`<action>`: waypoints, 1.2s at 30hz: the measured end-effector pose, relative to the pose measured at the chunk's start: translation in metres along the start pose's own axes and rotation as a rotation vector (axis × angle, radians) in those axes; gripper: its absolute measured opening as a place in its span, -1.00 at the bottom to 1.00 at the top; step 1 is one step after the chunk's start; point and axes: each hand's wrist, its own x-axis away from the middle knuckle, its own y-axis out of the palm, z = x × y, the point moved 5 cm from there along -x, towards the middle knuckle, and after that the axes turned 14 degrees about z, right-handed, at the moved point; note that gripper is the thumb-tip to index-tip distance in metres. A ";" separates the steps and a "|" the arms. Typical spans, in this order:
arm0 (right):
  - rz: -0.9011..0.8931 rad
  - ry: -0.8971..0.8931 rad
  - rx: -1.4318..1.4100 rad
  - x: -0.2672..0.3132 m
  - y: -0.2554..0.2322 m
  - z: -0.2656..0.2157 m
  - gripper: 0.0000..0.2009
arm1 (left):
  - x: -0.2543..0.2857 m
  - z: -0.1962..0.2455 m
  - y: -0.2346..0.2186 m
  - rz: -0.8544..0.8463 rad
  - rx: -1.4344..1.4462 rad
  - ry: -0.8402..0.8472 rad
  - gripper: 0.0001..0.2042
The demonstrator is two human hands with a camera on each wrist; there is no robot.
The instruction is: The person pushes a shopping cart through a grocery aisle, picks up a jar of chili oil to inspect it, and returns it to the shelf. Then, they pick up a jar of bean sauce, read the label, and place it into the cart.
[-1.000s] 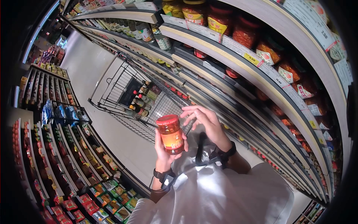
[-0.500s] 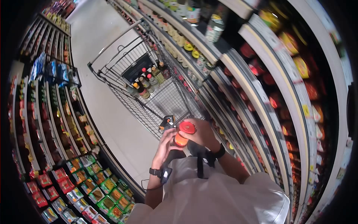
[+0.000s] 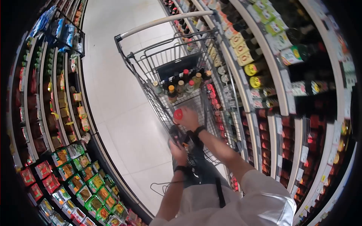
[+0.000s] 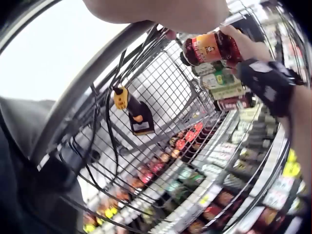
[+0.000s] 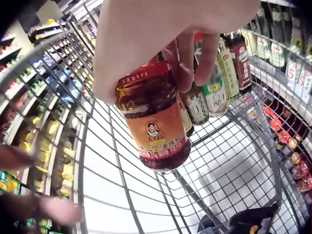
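Observation:
My right hand (image 3: 188,119) grips a jar of chili oil (image 5: 155,122) from above, round its red lid. The jar has an orange label and dark red contents, and hangs tilted inside the shopping cart (image 3: 226,94), above the wire floor. Just beyond it, several sauce bottles (image 5: 214,92) stand in a row at the cart's far end. My left hand (image 3: 178,152) is at the cart's near left rim, holding nothing that shows. In the right wrist view its fingers (image 5: 58,209) look extended and blurred, apart from the jar.
A black and orange device (image 4: 139,114) is in the near part of the cart. Shelves of jars and bottles (image 3: 260,75) run close along the right side. Across the pale floor (image 3: 117,113), packaged goods (image 3: 86,177) fill the left shelves.
The jar has gone from my left hand to my right and moved forward over the cart. My left hand has dropped to the cart's near rim. The cart appears closer.

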 end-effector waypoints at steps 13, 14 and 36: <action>-0.278 -0.278 0.252 -0.067 0.154 -0.008 -0.51 | -0.007 -0.002 0.001 -0.085 -0.051 -0.146 -0.73; -0.278 -0.289 0.238 -0.069 0.158 -0.009 -0.52 | -0.009 -0.002 0.002 -0.091 -0.056 -0.132 -0.72; -0.098 -0.199 0.228 -0.066 0.183 -0.002 -0.65 | -0.008 0.013 0.001 -0.147 -0.026 -0.119 -0.63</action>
